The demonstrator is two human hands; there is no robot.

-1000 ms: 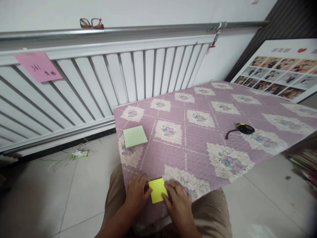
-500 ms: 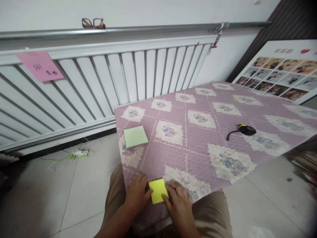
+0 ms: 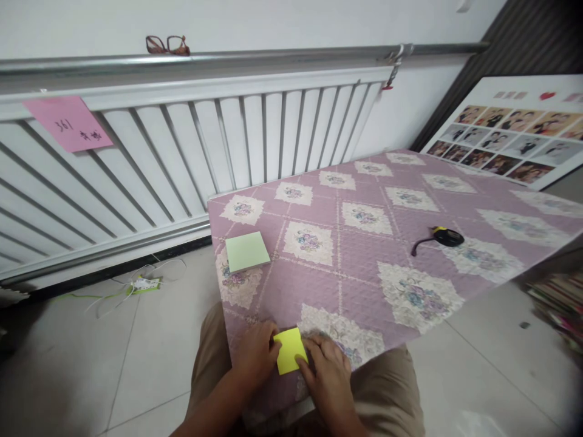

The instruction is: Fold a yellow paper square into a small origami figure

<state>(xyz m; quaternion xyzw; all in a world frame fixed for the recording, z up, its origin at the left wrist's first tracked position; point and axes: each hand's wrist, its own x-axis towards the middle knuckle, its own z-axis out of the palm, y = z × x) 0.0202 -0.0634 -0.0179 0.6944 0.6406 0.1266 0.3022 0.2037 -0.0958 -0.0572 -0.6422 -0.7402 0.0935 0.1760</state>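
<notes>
A small yellow sticky note (image 3: 290, 352) lies at the near edge of the table, between my two hands. My left hand (image 3: 255, 351) pinches its upper left edge, thumb on top and fingers curled behind. On the other side, my right hand (image 3: 327, 364) has its thumb on the note's lower right corner and its fingers bent along the right edge. Whether the note is a single sheet or several cannot be made out. Farther up on the left sits a pale green pad of sticky notes (image 3: 248, 251), apart from both hands.
A purple flowered cloth covers the table (image 3: 319, 285). Toward the right lies a black and yellow tape measure (image 3: 449, 237) with a strap. Behind stand a white radiator (image 3: 255, 133) with a pink note (image 3: 68, 124), glasses (image 3: 167, 45) on the pipe, and a photo board (image 3: 505, 133).
My left fingers have curled in closer on the note's upper left edge. My right hand keeps its hold. The view has shifted slightly.
</notes>
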